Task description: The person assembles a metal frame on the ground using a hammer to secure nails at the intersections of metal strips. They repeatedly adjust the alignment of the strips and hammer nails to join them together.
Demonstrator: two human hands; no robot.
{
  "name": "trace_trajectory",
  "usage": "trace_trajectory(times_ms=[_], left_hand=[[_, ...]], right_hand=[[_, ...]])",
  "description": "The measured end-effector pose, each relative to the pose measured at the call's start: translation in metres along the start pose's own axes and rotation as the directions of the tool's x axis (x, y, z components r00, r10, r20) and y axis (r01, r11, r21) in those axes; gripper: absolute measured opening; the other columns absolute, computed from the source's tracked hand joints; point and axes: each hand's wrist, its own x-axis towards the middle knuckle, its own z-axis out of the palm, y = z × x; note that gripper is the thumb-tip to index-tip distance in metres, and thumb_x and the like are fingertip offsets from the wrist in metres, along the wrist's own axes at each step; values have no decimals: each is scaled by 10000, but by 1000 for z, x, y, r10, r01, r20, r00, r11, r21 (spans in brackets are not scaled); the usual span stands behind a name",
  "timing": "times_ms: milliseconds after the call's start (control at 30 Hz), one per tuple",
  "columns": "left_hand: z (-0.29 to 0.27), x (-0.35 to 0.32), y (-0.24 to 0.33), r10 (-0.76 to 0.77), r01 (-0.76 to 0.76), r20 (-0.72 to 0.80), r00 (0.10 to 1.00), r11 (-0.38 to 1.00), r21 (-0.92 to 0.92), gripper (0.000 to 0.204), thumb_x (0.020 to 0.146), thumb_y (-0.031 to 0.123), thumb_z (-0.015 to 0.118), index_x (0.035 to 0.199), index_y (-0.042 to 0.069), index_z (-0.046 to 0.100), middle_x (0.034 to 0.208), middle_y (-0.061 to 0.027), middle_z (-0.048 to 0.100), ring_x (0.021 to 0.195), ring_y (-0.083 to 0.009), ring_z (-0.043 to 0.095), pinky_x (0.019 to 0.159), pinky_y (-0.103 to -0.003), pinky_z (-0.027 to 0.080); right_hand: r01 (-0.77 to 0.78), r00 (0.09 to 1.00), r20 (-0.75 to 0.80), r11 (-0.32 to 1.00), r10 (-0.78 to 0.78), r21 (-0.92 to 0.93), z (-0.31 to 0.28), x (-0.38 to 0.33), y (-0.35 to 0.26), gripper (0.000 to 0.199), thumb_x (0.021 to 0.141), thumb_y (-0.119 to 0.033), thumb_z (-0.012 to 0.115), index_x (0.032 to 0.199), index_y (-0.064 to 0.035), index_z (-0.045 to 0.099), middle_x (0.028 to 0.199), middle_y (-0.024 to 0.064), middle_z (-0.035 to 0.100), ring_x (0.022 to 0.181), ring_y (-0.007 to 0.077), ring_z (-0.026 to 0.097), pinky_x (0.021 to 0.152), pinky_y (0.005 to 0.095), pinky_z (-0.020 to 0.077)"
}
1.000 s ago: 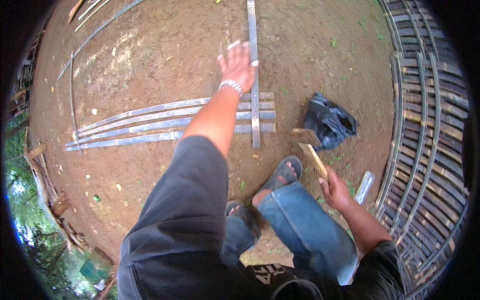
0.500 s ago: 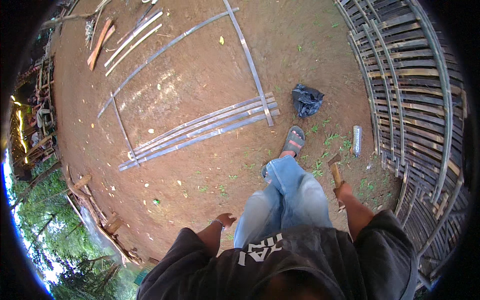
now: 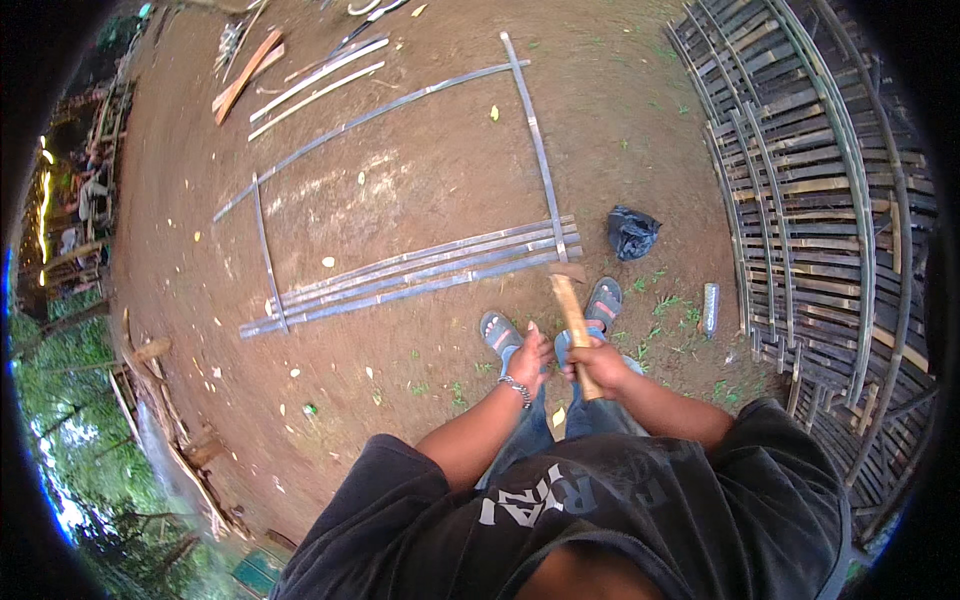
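My right hand is closed round the wooden handle of a hatchet, held in front of my legs with its dark head pointing away from me. Beside it, a little apart, my left hand holds nothing; its fingers are stretched out, and a bracelet sits on the wrist. Beyond my feet, split bamboo strips lie on the ground in a rectangular layout. Several strips run close together along the near side, with a single crosswise strip at the right end and another at the left end.
A black plastic bag and a clear plastic bottle lie to the right. Further right stands a slatted bamboo structure. Loose bamboo pieces and brown boards lie at the far left. Logs edge the left side.
Both hands have come up and inward in front of my legs, the right one bringing the hatchet from my right side. My feet now stand side by side.
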Motion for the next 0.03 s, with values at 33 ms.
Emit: trace_trajectory(times_ms=[33], left_hand=[[-8, -7, -1, 3, -3, 7, 1000, 1000, -23, 833, 952, 668, 583, 1508, 63, 451, 1222, -166, 707, 1082, -286, 677, 968, -442, 530]], right_hand=[[-4, 1000, -2, 1000, 4, -24, 11, -4, 2, 252, 874, -85, 713, 1106, -52, 621, 851, 69, 664, 717, 198, 677, 647, 344, 590]])
